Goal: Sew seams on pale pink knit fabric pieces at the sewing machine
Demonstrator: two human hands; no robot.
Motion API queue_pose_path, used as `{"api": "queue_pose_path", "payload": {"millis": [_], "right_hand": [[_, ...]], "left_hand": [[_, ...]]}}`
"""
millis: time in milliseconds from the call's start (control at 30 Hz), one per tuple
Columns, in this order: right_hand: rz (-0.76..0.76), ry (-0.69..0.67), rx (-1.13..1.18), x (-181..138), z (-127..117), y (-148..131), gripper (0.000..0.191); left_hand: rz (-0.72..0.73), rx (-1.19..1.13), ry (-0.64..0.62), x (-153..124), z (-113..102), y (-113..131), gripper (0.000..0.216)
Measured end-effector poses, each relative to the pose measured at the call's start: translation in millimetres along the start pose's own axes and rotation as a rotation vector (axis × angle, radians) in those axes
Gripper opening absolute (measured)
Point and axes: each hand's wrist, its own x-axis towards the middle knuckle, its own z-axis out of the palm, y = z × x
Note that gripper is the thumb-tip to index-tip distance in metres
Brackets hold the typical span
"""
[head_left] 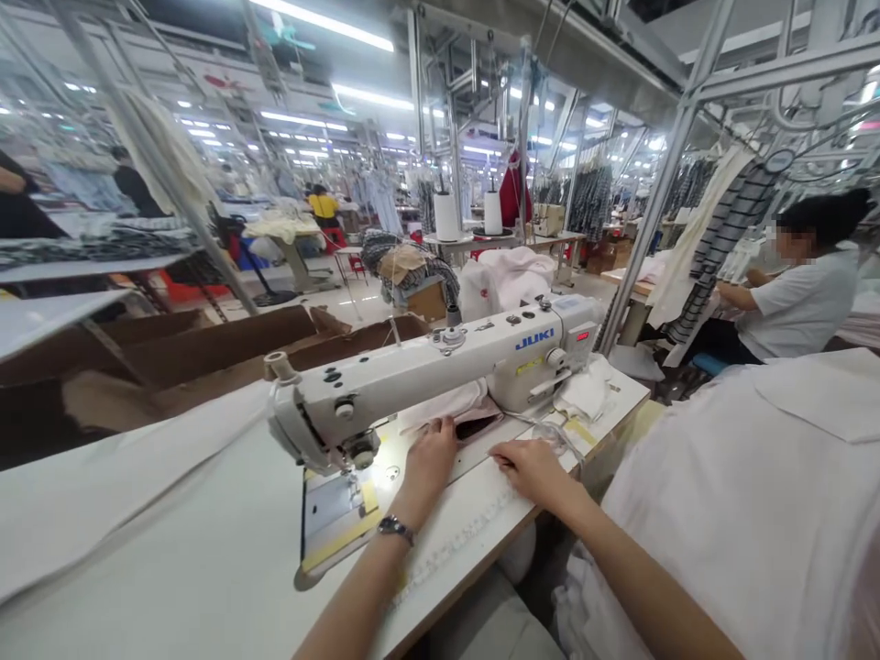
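A white sewing machine (412, 371) stands on a white table, its needle end lit at the left. My left hand (433, 451), with a dark band at the wrist, reaches under the machine arm. Its fingers curl on the near edge of pale pink fabric (450, 403). To its right lies a flat pinkish piece with a dark opening (479, 426). My right hand (531, 469) is closed near the machine's base, thumb and forefinger together; whether anything is between them is hidden. White cloth (584, 392) is bunched at the table's right end.
Pale fabric (749, 495) is heaped at my right, and a long pale piece (137, 467) lies on the table's left. Cardboard (185, 357) stands behind the table. A metal post (646, 202) rises at the back right, beyond which a person (804, 293) sits.
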Motion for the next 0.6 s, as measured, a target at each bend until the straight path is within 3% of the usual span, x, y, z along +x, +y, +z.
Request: {"api": "queue_pose_path", "payload": {"millis": [267, 600], "right_hand": [[0.195, -0.052, -0.13, 46, 20, -31, 0.038], [0.198, -0.089, -0.197, 68, 19, -44, 0.032]], "left_hand": [[0.011, -0.276, 0.152, -1, 12, -13, 0.025], [0.06, -0.461, 0.241, -6, 13, -16, 0.023]]}}
